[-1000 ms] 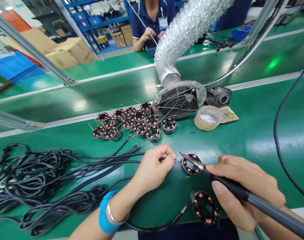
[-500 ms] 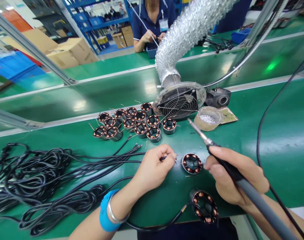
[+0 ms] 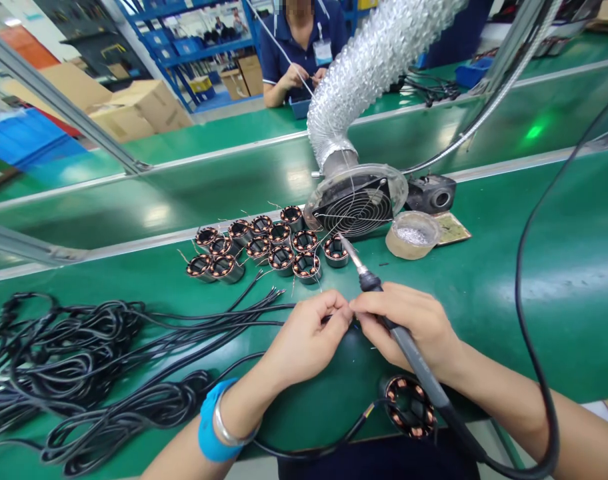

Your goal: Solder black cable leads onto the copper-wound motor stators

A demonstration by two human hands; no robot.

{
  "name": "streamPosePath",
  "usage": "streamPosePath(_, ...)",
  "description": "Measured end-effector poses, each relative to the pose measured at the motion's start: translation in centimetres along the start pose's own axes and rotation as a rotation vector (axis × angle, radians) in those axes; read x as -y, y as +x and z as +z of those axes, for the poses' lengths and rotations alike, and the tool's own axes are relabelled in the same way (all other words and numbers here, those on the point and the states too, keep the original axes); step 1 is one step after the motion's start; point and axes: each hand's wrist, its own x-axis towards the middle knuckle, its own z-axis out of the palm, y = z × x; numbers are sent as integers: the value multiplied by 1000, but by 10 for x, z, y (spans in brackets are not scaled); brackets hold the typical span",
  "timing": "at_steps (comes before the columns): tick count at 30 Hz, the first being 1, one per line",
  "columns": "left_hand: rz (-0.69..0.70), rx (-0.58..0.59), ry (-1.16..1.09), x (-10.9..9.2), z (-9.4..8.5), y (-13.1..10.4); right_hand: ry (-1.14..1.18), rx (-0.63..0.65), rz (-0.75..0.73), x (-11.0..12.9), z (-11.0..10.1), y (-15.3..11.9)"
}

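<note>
Right hand (image 3: pixel 355 308) moves left, meeting left hand (image 3: pixel 314 330)

Since the earlier frame it has carried the soldering iron (image 3: pixel 418 361) over, closed around it; whether it pinches anything else cannot be told. The left hand pinches a black cable (image 3: pixel 328 319). One copper-wound ring (image 3: pixel 401 423) lies near right on the green surface (image 3: pixel 489 287); more rings (image 3: pixel 308 277) stand far.
</note>
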Motion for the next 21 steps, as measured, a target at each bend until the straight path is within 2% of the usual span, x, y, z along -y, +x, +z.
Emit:
streamPosePath(4,42,61,116,-6,-6,-3,11,-41,22,1,-4,-4)
streamPosePath(6,29,61,98,-6,-7,-3,38,-32,35,1,-6,-6)
streamPosePath(12,-93,67,-234,2,1,2,79,22,52,1,-2,-6)
streamPosePath(17,-319,133,-557,3,8,3,118,-24,41,1,1,-7)
streamPosePath(21,-352,70,-635,2,12,2,143,16,150,2,-3,-11)
